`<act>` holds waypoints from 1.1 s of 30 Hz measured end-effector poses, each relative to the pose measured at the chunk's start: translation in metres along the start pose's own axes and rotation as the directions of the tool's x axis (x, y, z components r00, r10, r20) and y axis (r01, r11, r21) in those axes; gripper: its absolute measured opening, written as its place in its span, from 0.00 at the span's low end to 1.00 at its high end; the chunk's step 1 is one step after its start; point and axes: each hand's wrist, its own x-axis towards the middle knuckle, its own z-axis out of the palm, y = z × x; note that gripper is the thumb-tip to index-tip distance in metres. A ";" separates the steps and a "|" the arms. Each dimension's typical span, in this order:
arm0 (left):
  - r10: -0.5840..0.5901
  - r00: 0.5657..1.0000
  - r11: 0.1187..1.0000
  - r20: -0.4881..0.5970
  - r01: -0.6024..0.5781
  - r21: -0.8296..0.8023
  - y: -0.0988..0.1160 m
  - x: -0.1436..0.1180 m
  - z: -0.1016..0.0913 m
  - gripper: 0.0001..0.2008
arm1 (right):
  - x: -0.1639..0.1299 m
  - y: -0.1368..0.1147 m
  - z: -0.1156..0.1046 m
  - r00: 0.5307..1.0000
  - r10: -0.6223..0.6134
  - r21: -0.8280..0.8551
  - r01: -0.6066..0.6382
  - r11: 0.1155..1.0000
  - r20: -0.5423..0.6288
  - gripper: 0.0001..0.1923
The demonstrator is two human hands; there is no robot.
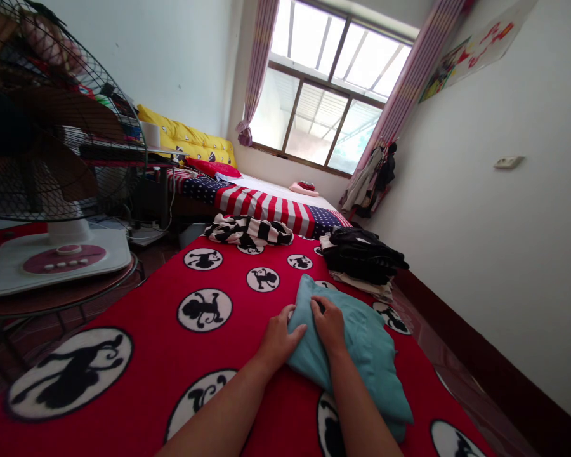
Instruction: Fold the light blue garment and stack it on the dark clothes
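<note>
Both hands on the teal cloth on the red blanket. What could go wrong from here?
1. The teal cloth overhangs the right edge of the red blanket; it might slide off toward the floor by the wall.
2. Left hand and right hand press only its near left corner, so the far folds could loosen.
3. The dark clothes pile lies close behind; a push forward could bump it.

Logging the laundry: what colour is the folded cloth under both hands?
The folded cloth is plain teal; the head view shows it clearly.
</note>
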 end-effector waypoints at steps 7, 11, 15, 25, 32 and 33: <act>0.003 1.000 1.000 -0.003 -0.003 -0.011 -0.001 0.001 0.000 0.22 | 0.000 0.001 0.000 1.000 0.006 0.003 -0.006 1.000 -0.003 0.17; -0.002 1.000 1.000 -0.005 0.002 -0.003 0.000 0.001 -0.001 0.22 | 0.000 0.001 0.000 1.000 -0.003 0.015 0.003 1.000 -0.008 0.17; -0.002 1.000 1.000 -0.010 0.002 -0.013 0.000 0.000 -0.001 0.22 | 0.000 0.001 0.000 1.000 -0.010 0.016 0.010 1.000 -0.018 0.17; 0.016 1.000 1.000 -0.001 -0.016 -0.002 0.000 0.000 0.000 0.23 | 0.000 0.001 0.000 1.000 0.002 0.014 -0.002 1.000 -0.010 0.17; 0.008 1.000 1.000 -0.007 -0.008 -0.008 -0.002 0.001 0.000 0.22 | 0.000 0.001 0.001 1.000 -0.003 0.025 0.004 1.000 -0.018 0.17; 0.007 1.000 1.000 -0.007 -0.007 -0.010 -0.002 0.001 0.000 0.22 | 0.000 0.001 0.001 1.000 -0.003 0.027 0.003 1.000 -0.017 0.17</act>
